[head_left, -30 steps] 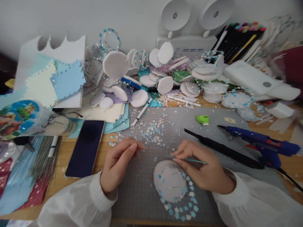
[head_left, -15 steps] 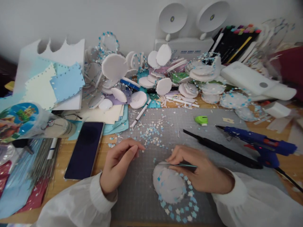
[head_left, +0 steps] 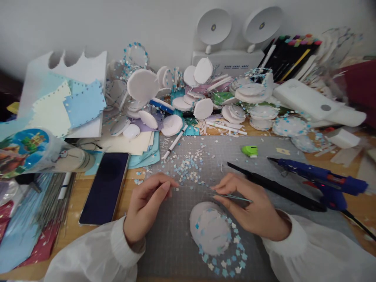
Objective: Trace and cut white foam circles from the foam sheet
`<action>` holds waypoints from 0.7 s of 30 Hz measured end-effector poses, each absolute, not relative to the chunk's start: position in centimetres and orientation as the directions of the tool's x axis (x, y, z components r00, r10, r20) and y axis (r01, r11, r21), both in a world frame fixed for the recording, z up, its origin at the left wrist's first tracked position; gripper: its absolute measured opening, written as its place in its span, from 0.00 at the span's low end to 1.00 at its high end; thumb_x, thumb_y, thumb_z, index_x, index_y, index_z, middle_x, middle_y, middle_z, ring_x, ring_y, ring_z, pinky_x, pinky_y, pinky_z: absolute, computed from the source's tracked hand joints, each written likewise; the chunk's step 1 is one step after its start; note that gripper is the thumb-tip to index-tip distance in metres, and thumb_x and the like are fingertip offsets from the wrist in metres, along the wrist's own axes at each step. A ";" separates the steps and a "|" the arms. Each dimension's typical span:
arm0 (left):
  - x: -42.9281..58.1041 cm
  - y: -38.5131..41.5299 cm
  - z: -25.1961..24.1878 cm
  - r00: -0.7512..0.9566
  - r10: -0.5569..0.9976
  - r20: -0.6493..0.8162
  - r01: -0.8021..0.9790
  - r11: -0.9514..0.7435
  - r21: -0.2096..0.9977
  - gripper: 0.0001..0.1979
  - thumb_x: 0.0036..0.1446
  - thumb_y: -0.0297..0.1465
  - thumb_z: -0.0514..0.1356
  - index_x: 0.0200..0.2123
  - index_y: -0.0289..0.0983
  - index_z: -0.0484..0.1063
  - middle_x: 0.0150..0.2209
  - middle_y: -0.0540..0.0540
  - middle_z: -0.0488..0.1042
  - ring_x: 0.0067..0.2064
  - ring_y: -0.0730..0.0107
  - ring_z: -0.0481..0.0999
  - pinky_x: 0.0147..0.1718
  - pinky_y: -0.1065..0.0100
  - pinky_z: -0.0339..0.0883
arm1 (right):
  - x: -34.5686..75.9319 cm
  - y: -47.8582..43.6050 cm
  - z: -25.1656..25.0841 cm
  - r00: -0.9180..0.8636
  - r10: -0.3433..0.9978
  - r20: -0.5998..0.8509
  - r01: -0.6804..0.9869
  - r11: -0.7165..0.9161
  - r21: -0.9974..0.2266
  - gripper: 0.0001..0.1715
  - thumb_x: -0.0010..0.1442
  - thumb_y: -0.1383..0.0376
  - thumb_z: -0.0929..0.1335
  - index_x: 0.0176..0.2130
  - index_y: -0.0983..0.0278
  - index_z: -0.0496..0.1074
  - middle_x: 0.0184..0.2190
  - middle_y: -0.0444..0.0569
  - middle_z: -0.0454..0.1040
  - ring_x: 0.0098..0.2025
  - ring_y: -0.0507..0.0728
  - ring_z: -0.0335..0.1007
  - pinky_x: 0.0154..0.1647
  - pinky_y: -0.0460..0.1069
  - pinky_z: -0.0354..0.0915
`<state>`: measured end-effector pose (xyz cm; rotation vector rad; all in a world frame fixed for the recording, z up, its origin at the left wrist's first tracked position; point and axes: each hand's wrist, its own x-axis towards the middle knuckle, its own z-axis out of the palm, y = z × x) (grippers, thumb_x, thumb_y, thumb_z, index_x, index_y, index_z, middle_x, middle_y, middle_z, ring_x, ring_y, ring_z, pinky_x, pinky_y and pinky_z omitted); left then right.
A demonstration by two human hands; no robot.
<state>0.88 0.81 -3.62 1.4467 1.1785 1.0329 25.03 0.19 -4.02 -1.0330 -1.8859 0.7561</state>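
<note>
My left hand is closed in a pinch over the grey cutting mat. A tiny white star piece shows at its fingertips; whether it is held or lies on the mat is unclear. Thin light-blue tweezers are gripped between the thumb and fingers of my right hand. Their tips point left, toward my left fingertips, with a gap between the hands. Below my right hand lies a round white disc, with a loop of blue and white stars around its lower right side.
Loose small stars are scattered beyond my hands. On the right lie a blue glue gun and a long black tool. A phone sits left. White discs and star-trimmed pieces crowd the back.
My right hand has lifted up and away from the white disc, bringing the tweezers with it. The left hand has stayed nearly still, and the disc has not moved.
</note>
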 end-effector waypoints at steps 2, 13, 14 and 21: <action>0.9 0.8 -3.6 0.180 0.983 0.042 0.158 -0.071 0.985 0.11 0.63 0.33 0.55 0.34 0.37 0.77 0.26 0.49 0.70 0.28 0.74 0.67 0.27 0.73 0.61 | 24.8 0.1 -4.4 -0.332 0.870 0.365 0.366 0.476 -0.800 0.07 0.57 0.73 0.68 0.33 0.61 0.67 0.31 0.47 0.75 0.34 0.54 0.73 0.33 0.49 0.69; 0.9 0.9 -3.3 0.185 0.982 0.042 0.169 -0.074 0.983 0.11 0.62 0.33 0.56 0.34 0.38 0.77 0.25 0.50 0.70 0.28 0.75 0.68 0.27 0.73 0.61 | 24.6 -0.2 -4.0 -0.113 0.962 0.248 0.271 0.270 -0.924 0.05 0.57 0.69 0.70 0.31 0.61 0.69 0.29 0.46 0.73 0.33 0.53 0.73 0.32 0.47 0.69; 0.9 0.9 -3.3 0.194 0.980 0.044 0.174 -0.078 0.982 0.10 0.62 0.33 0.56 0.34 0.38 0.77 0.25 0.50 0.71 0.28 0.75 0.68 0.27 0.73 0.61 | 24.6 -0.1 -3.8 -0.079 0.971 0.224 0.236 0.237 -0.942 0.05 0.57 0.67 0.71 0.30 0.61 0.69 0.29 0.46 0.72 0.33 0.53 0.73 0.31 0.46 0.69; 1.3 0.8 -3.2 0.221 0.974 0.052 0.205 -0.098 0.974 0.06 0.59 0.30 0.59 0.35 0.37 0.76 0.29 0.49 0.74 0.28 0.76 0.69 0.27 0.75 0.62 | 24.9 0.0 -3.7 -0.112 0.963 0.245 0.257 0.266 -0.929 0.06 0.57 0.70 0.70 0.31 0.61 0.68 0.29 0.45 0.71 0.33 0.51 0.72 0.33 0.45 0.69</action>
